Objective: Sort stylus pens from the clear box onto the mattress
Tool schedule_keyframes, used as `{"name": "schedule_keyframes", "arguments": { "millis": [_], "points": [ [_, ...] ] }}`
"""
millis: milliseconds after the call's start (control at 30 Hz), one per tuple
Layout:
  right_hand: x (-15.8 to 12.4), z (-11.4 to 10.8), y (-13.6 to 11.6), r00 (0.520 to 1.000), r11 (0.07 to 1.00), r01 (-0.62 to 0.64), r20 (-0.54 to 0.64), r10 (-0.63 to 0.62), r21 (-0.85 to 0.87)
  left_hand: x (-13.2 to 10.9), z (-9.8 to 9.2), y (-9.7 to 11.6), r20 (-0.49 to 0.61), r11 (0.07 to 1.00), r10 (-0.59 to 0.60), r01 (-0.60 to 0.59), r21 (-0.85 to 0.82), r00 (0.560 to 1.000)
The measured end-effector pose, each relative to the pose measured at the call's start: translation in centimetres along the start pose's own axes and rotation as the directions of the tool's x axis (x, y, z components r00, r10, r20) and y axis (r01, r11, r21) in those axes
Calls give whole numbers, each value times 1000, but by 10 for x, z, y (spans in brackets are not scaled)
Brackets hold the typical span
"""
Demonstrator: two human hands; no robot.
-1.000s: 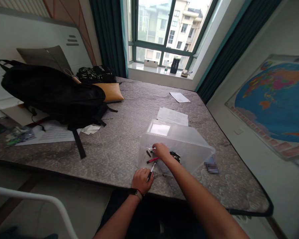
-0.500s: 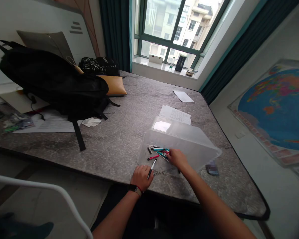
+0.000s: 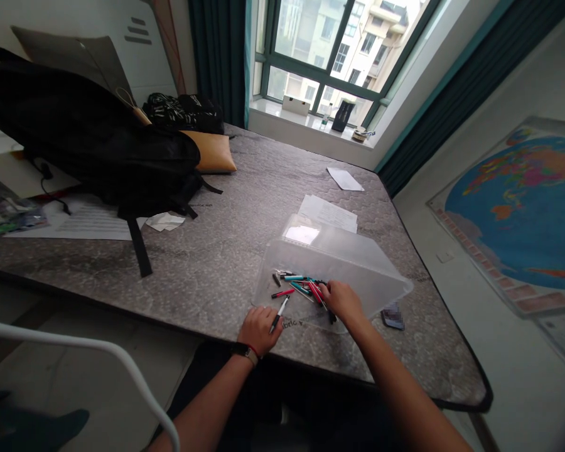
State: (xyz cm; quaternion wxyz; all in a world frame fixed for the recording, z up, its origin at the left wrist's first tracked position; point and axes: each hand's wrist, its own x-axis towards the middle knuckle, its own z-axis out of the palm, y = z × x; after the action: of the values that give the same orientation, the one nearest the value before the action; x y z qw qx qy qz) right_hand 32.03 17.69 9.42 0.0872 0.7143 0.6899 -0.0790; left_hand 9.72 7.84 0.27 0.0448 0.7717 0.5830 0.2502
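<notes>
A translucent plastic box [image 3: 353, 267] lies tipped on its side, its opening towards me. Several loose pens [image 3: 301, 286] in teal, red and black rest on its lower wall. My left hand [image 3: 258, 329] is at the table's front edge beside the opening, closed around a white-and-black pen [image 3: 279, 315]. Reaching into the box, my right hand [image 3: 343, 300] has its fingers curled at the right end of the pile, touching red pens [image 3: 316, 292]. Its fingertips are partly hidden, so what they grip is unclear. A single red pen [image 3: 282, 293] lies apart, nearer the left hand.
The grey patterned table [image 3: 216, 263] bears a black backpack [image 3: 94, 138], a tan pouch [image 3: 216, 152] and crumpled paper [image 3: 166, 221] on the left. Paper sheets [image 3: 329, 212] lie behind the box. A blurred dark object [image 3: 393, 316] sits right of it; a white curved bar [image 3: 98, 348] crosses lower left.
My right hand has shifted slightly among the pens, and more red pens now show beside its fingers. The left hand keeps its pen. The whole view has moved a little.
</notes>
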Motion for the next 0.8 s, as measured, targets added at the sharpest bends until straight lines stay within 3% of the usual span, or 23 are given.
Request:
{"name": "schedule_keyframes", "arguments": {
  "millis": [233, 633, 800],
  "points": [
    [2, 1, -2, 996, 1000, 27, 88, -26, -8, 0, 0, 0, -15, 1000, -5, 4, -10, 1000],
    [-2, 2, -2, 998, 1000, 25, 56, -26, 7, -1, 2, -1, 4, 1000, 4, -4, 9, 1000],
    [-9, 8, -9, 995, 1000, 3, 95, -3, -1, 0, 0, 0, -10, 1000, 16, -16, -1, 1000]
  ]
}}
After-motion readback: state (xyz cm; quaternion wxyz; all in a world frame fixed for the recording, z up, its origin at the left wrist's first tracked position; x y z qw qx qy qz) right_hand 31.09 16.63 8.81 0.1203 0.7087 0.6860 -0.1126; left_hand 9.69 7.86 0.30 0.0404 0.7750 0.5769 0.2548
